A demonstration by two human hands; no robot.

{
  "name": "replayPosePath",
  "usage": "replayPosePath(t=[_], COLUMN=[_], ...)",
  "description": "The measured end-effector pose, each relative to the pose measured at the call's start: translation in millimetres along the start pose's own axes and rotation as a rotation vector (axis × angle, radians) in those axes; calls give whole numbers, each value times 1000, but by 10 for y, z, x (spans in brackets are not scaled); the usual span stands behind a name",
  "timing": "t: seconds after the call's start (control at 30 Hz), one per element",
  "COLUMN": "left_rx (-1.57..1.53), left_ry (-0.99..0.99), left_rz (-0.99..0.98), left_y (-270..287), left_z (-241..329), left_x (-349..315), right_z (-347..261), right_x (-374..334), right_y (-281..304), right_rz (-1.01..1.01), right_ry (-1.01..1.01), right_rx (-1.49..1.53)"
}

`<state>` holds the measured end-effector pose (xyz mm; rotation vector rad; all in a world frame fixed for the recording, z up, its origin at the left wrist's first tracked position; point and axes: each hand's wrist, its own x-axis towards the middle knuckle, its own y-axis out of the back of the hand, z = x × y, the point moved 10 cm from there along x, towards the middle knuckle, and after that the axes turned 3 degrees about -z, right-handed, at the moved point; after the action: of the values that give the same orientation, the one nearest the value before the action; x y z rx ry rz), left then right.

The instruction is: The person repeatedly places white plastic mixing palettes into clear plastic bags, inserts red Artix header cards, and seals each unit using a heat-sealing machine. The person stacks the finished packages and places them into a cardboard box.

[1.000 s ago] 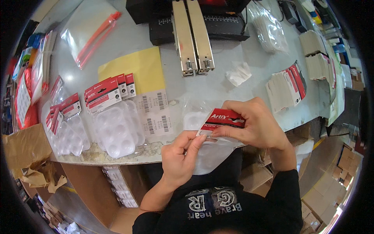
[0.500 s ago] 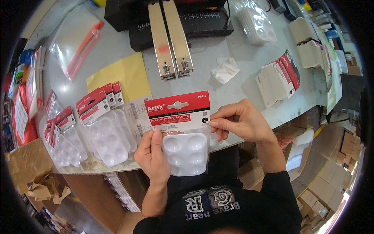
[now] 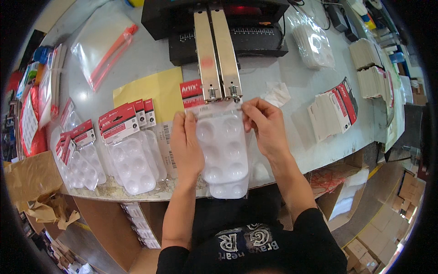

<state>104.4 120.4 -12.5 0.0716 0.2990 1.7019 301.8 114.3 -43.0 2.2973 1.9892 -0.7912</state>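
Observation:
A clear bag with a white plastic mixing palette [image 3: 222,150] is held between my two hands at the table's front. A second white palette edge shows just below it. The red and white header card [image 3: 191,89] at its top lies under the two metal arms [image 3: 218,55] of a black machine [image 3: 248,39], which partly hide it. My left hand [image 3: 186,144] pinches the left side near the card, thumb and fingers closed. On the right side, my right hand [image 3: 263,118] grips the upper corner between thumb and bent fingers.
Several carded palettes [image 3: 130,162] lie left beside a yellow sheet [image 3: 150,89]. Red-edged clear bags [image 3: 107,41] are at the far left. Folded header cards [image 3: 331,109] and a crumpled white tissue [image 3: 276,94] lie right; bagged palettes [image 3: 312,43] are farther back.
Both hands have moved forward, carrying the carded palette from in front of my body to the machine. Its header card has slid under the metal arms.

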Motion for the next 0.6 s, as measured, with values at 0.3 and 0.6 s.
replayPosePath(t=[0.3,0.6], left_rx=[-204,-156], left_ry=[-11,-56], left_rz=[-97,-123], left_y=[-99,-95], left_z=[-169,-81], left_x=[118,127], right_z=[-86,-111], right_x=[99,69], right_y=[-9,27], right_rz=[-8,0], right_ry=[41,47], right_rx=[-97,-85])
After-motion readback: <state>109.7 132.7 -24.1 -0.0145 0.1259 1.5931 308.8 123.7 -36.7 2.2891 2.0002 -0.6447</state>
